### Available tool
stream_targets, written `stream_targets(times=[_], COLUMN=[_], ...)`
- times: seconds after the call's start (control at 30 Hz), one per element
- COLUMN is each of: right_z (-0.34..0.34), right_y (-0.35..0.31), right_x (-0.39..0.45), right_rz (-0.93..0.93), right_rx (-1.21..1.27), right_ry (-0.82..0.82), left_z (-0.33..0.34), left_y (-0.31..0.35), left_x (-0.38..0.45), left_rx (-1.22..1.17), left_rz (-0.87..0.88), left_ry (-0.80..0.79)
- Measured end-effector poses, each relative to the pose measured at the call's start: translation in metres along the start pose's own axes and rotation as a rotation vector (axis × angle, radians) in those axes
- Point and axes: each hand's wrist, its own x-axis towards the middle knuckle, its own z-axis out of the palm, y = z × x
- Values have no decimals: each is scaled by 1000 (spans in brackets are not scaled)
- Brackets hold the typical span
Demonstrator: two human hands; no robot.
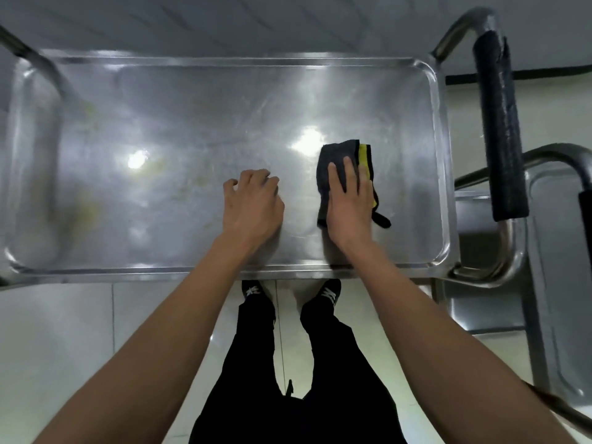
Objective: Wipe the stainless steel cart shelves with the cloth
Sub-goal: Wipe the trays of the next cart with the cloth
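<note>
Head view: you stand over the stainless steel cart's top shelf, its raised rim catching glare and faint yellowish smears on its left half. A black-wrapped handle rises at the right end, with a second steel cart just beside it. Your right hand presses flat, fingers straight, on the dark cloth with its yellow stripe, right of centre. Your left hand rests on bare steel nearby, fingers loosely curled, holding nothing.
</note>
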Motion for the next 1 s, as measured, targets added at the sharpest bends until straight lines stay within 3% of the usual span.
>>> stream_targets(times=[0.47, 0.77, 1.0], right_z=[53, 47, 27], right_y=[-139, -116, -34], right_x=[21, 13, -9], right_rz=[-206, -215, -100], right_rx=[41, 42, 31], right_ry=[18, 49, 62], left_z=[-11, -12, 1], left_y=[-103, -83, -19], left_x=[-15, -7, -4], left_rx=[-25, -23, -8], left_rz=[-26, 38, 62], left_ry=[53, 43, 13])
